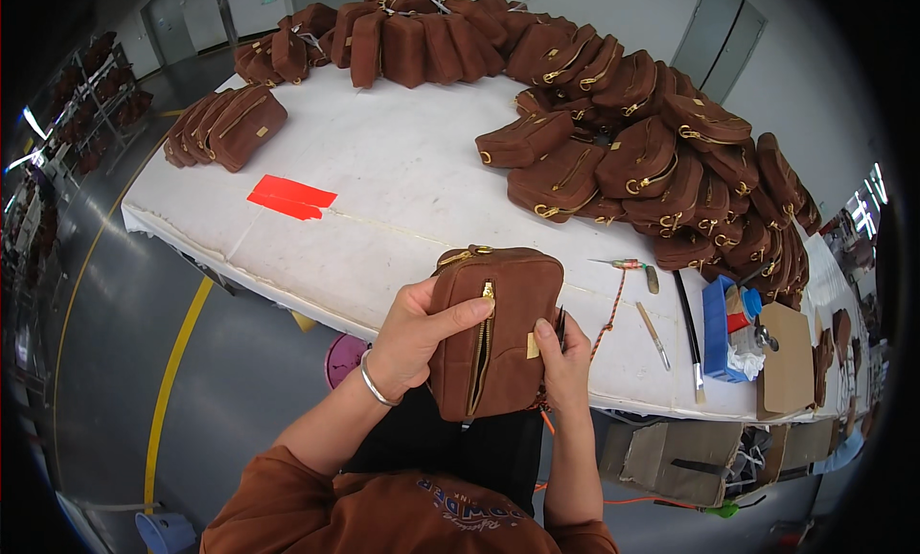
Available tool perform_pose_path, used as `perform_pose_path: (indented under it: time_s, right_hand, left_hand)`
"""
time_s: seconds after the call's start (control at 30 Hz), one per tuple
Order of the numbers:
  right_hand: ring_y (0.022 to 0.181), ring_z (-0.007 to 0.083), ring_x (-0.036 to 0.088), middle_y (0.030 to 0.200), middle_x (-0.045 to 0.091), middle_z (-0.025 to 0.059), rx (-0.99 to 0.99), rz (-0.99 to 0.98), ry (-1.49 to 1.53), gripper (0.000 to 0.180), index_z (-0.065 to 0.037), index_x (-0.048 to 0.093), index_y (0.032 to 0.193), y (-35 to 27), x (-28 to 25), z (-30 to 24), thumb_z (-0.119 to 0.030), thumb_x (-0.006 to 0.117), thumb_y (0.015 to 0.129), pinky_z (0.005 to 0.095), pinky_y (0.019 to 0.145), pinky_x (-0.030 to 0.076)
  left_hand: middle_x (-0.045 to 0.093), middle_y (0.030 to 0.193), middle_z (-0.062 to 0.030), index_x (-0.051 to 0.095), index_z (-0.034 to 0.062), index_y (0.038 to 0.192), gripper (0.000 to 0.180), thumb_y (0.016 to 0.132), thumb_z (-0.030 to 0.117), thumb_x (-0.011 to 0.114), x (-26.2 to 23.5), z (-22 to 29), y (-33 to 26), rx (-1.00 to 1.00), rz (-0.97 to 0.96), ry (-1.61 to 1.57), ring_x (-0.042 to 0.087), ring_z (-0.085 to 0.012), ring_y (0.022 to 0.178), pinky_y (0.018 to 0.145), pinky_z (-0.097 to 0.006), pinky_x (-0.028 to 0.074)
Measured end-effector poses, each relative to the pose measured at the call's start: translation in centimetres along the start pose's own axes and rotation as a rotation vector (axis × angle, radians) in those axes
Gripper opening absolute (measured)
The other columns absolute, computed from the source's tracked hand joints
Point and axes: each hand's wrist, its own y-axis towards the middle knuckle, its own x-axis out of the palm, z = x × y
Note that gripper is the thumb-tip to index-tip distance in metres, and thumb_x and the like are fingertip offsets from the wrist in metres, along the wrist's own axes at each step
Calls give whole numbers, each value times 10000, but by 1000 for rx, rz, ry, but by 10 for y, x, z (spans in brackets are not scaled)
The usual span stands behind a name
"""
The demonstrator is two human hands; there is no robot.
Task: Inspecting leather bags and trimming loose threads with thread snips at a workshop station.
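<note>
A small brown bag (522, 290) with rounded corners is held upright before me, over the near table edge. My left hand (410, 335) grips its left side, with the thumb on the gold zipper pull (489, 293). Below that thumb the gold-toothed front zipper (479, 362) runs down, partly gaping. My right hand (567, 362) is closed on the right side, thumb beside a small tan label (533, 346). A thin dark pointed tool (562, 322) sticks up by the right fingers; its kind is hidden.
Similar brown bags (652, 161) are heaped right and along the back; several more (230, 126) stand far left. On the white table (383, 161) lie red sheets (290, 197), a brush (688, 334), an awl-like tool (621, 264) and a blue bin (717, 329). Cardboard boxes (661, 458) sit below.
</note>
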Motion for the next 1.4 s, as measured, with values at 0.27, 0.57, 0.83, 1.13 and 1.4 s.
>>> perform_pose_path:
  time_s: [0.27, 0.57, 0.83, 1.13, 1.4]
  right_hand:
    - [800, 135, 605, 915, 683, 118, -55, 143, -353, 425, 70, 633, 1142, 18, -9, 7, -318, 565, 982, 277, 732, 487]
    - [828, 385, 649, 1002, 630, 229, -387, 227, -1094, 338, 46, 626, 1127, 59, -38, 11, -207, 624, 903, 467, 741, 523]
    - [914, 390, 670, 922, 687, 225, 26, 476, -1403, 294, 3, 598, 1032, 145, -108, 23, -253, 634, 891, 484, 791, 525]
    - [877, 330, 685, 933, 681, 192, 78, 371, -1466, 304, 37, 550, 1105, 130, -116, 11, -131, 651, 873, 416, 774, 558]
    - [702, 125, 613, 807, 625, 68, -10, 202, 264, 341, 45, 538, 1201, 21, -40, -65, -16, 652, 885, 283, 606, 576]
  left_hand:
    - [680, 1102, -67, 628, -3, 1180, 282, 905, 53, 652, -8, 0, -4, 52, 130, -116, 647, -128, 965, 848, -281, 532]
    - [680, 1114, -69, 631, 21, 1183, 273, 914, 64, 641, -14, -7, -9, -17, 183, -225, 653, -147, 979, 856, -294, 537]
    - [683, 1111, -54, 644, 16, 1168, 255, 915, 47, 641, -5, -16, -26, -57, 120, -174, 646, -129, 979, 863, -289, 528]
    - [692, 1083, -61, 651, 1, 1153, 264, 893, 36, 677, -2, -15, -36, 27, 42, -117, 647, -120, 953, 844, -286, 535]
    - [696, 1076, -68, 654, -10, 1148, 265, 887, 27, 684, 3, -17, -36, 42, 47, -94, 650, -120, 938, 836, -284, 538]
